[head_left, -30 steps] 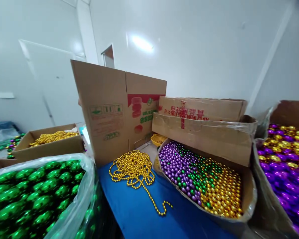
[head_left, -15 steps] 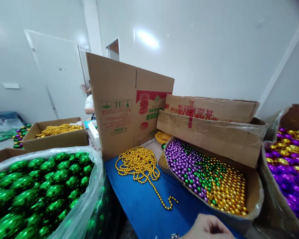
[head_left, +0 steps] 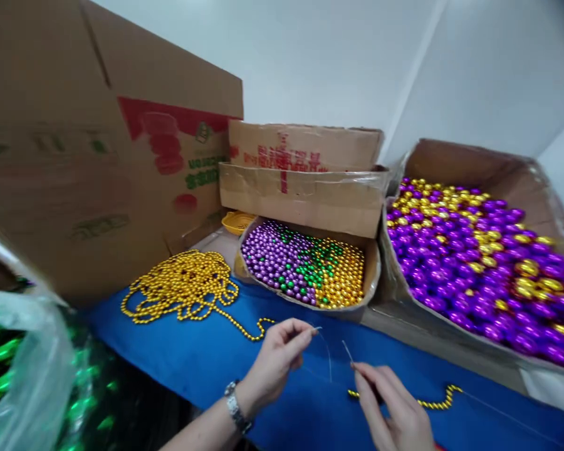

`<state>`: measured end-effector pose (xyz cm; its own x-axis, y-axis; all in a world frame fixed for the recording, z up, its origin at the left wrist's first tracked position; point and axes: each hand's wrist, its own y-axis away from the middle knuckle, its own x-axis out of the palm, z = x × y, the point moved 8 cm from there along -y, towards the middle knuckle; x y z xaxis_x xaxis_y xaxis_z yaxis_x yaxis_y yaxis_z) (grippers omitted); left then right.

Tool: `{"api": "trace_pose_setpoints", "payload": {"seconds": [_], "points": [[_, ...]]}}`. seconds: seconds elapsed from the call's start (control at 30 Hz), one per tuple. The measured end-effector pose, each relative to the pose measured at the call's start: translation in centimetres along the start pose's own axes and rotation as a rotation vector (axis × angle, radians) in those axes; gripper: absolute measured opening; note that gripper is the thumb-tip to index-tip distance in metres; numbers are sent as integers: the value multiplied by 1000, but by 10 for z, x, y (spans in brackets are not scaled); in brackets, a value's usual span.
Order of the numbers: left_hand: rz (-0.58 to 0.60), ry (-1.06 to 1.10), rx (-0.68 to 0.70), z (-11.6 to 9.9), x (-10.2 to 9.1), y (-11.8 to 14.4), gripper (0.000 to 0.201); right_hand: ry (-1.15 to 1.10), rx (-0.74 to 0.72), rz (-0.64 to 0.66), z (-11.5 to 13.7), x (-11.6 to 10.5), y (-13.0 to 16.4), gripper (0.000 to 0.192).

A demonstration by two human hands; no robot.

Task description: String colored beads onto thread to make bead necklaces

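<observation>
Over the blue table surface [head_left: 202, 357], my left hand [head_left: 277, 360] pinches a thin clear thread [head_left: 329, 360], which loops down to the right of its fingertips. A watch is on that wrist. My right hand [head_left: 392, 404] pinches a thin, straight, needle-like piece [head_left: 347, 351] that points up towards the left hand. The two hands are a short gap apart. Beneath and beside the right hand lies a short string of gold beads [head_left: 444, 402], partly hidden by it, with a fine thread trailing off to the right. A heap of gold bead strings [head_left: 178, 285] rests left of my hands.
Behind the hands, a low cardboard box [head_left: 375, 275] holds small purple, green and gold beads. At right stands a larger box [head_left: 489, 166] of purple and gold beads. A yellow basket [head_left: 236, 222], a tall carton [head_left: 178, 81] and a plastic bag [head_left: 51, 351] of green beads are around.
My view has turned right and down. Both hands are now in view over the table, pinching thread and a needle-like piece; before, only one hand showed at the bottom edge.
</observation>
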<state>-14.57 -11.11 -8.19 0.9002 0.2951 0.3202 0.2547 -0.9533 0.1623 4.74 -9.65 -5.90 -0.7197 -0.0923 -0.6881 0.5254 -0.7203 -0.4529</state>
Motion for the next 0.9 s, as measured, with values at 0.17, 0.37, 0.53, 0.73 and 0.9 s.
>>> {"api": "trace_pose_setpoints", "payload": {"seconds": [0.17,0.37,0.53,0.73,0.9], "points": [[-5,-21,25,-3,0,-5,27,-109,-42,-34,15,3,-24,21],[3,-62,-3,4,7,-6,25,-99,-29,-42,14,10,-25,25],[28,-104,18,3,13,-6,23,-62,-9,-35,10,14,-27,27],[53,-138,32,3,16,-8,23,-50,17,-25,8,14,-28,27],[54,-157,25,6,17,-9,23,-54,31,-13,5,14,-26,27]]}}
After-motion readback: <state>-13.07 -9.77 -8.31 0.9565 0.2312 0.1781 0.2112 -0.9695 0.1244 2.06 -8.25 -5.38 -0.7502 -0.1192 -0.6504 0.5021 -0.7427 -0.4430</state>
